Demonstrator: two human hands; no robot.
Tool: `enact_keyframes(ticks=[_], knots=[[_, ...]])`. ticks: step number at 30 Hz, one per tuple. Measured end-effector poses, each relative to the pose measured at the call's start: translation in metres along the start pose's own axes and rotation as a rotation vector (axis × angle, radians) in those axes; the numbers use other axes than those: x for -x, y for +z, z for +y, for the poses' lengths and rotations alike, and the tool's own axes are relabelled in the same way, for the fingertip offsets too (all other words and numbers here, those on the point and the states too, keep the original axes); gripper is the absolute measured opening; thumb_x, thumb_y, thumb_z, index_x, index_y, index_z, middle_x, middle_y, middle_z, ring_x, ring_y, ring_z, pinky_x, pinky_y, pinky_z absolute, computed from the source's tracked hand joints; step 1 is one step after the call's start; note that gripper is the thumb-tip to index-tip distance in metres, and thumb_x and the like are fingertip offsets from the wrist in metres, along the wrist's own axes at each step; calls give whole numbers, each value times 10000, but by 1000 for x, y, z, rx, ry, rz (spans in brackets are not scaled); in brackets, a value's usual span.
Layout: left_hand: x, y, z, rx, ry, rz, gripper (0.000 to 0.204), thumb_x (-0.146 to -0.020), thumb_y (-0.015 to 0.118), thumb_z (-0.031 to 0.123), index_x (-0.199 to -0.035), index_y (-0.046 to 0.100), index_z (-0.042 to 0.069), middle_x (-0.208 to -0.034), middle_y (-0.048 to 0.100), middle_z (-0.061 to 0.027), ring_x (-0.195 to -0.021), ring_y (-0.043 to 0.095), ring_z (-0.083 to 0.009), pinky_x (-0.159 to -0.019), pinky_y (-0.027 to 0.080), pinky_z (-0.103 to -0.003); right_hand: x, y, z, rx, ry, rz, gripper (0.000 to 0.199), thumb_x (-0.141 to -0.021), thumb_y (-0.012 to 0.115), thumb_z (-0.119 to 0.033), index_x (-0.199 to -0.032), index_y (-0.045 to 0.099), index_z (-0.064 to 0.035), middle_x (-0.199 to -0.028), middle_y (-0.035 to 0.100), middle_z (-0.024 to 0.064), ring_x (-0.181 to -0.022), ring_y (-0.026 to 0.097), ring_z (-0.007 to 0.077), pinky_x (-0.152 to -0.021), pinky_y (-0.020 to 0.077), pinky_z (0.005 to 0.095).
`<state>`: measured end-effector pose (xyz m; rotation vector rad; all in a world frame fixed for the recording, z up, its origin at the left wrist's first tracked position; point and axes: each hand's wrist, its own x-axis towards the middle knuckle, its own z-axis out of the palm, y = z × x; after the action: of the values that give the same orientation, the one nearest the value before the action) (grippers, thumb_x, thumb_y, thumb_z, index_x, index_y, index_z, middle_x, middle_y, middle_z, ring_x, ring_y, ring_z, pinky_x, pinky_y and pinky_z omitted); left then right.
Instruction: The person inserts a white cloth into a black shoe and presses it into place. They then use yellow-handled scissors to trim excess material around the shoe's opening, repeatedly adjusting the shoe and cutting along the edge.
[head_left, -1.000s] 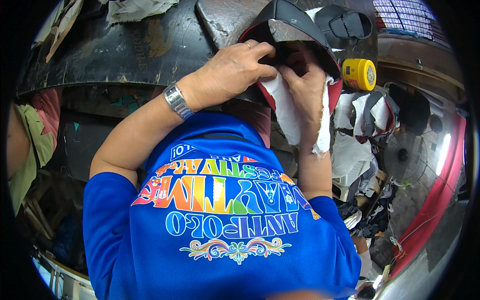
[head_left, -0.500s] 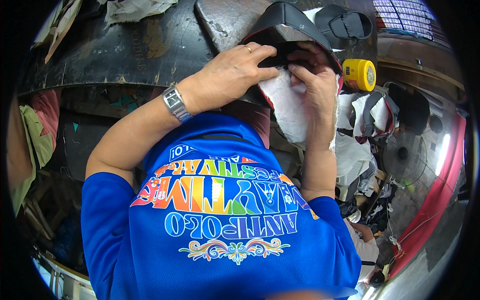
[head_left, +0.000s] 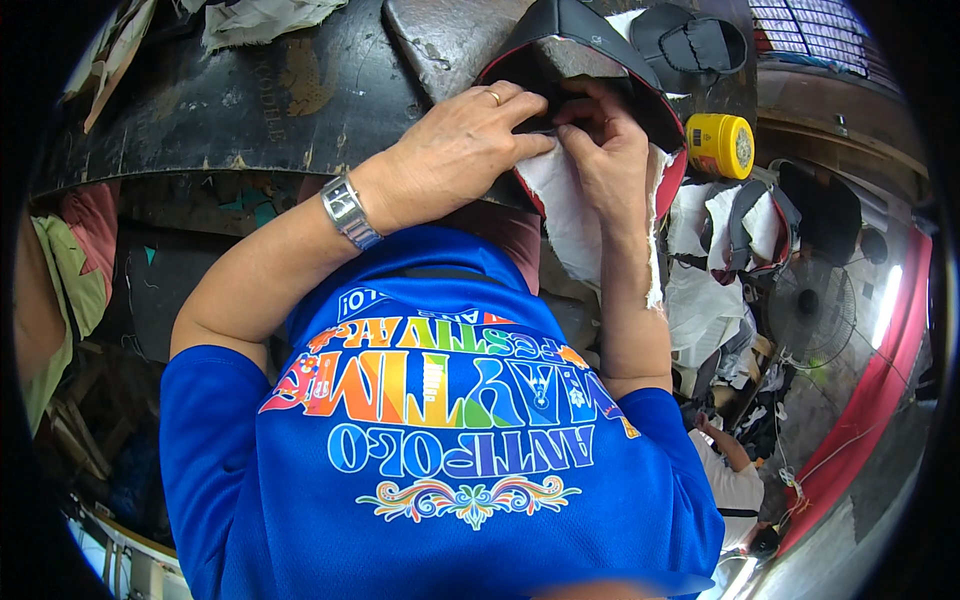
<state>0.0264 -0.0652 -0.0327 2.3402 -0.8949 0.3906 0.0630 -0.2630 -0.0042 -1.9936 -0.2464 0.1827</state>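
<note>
What looks like a black shoe upper [head_left: 585, 25] with red edging lies on the dark table's edge at the upper right, its open side toward me. White cloth lining [head_left: 565, 205] hangs from it past the table edge. My left hand [head_left: 470, 130], with a ring and a wristwatch, is closed on the near left edge of the upper, thumb and fingers pinching. Inside the opening, my right hand [head_left: 605, 150] has its thumb and bent fingers together on the lining. A frayed white strip [head_left: 655, 250] hangs beside my right forearm. The fingertips are partly hidden.
A yellow jar [head_left: 722, 146] stands right of the upper, with another black piece [head_left: 690, 45] behind it. More black-and-white pieces [head_left: 745, 225] are stacked at the right, near a fan [head_left: 812, 310]. Another person's arm [head_left: 725, 445] shows at the lower right. White cloth scraps [head_left: 265, 22] lie far left.
My right hand has moved left, closer to my left hand, with its fingers drawn together. The white strip now hangs lower along my right forearm. My left hand has hardly moved.
</note>
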Motion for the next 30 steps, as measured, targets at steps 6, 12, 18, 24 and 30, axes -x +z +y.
enact_keyframes(ticks=[6, 12, 18, 24, 30], knots=[[-1, 2, 1, -37, 13, 30, 435, -768, 616, 27, -1184, 692, 127, -1245, 581, -118, -1162, 558, -295, -1003, 476, -376, 6, 0, 3, -88, 36, 33, 453, -823, 624, 86, -1264, 567, -3, -1012, 643, 62, -958, 610, 121, -884, 492, 253], [0, 3, -4, 64, -2, 53, 402, -794, 630, 26, -1166, 697, 163, -1184, 589, -86, -1081, 578, -277, -934, 508, -373, 15, -1, 9, -14, -151, 39, 392, -842, 559, 122, -1204, 621, -15, -957, 657, 51, -884, 618, 100, -817, 503, 233], [0, 2, -1, 151, -65, 94, 288, -792, 651, 42, -1068, 704, 102, -1106, 597, -107, -1063, 592, -297, -916, 515, -391, 19, -7, 8, 274, -347, 13, 401, -850, 562, 118, -1204, 656, -46, -1039, 709, 109, -886, 693, 170, -798, 543, 286], [4, 1, -4, 214, -133, 143, 193, -806, 719, 80, -991, 665, 71, -1084, 594, -86, -1014, 620, -287, -875, 535, -378, 20, -9, 1, 473, -504, -39, 482, -871, 639, 85, -1332, 574, -42, -1043, 728, 138, -879, 715, 196, -796, 553, 305], [10, 6, -13, 156, 37, 171, 148, -826, 702, 98, -967, 662, 75, -1053, 618, -76, -996, 620, -267, -883, 531, -371, 36, -17, -9, 617, -523, -74, 558, -843, 671, 62, -1368, 552, -81, -1043, 726, 122, -954, 664, 261, -881, 515, 359]])
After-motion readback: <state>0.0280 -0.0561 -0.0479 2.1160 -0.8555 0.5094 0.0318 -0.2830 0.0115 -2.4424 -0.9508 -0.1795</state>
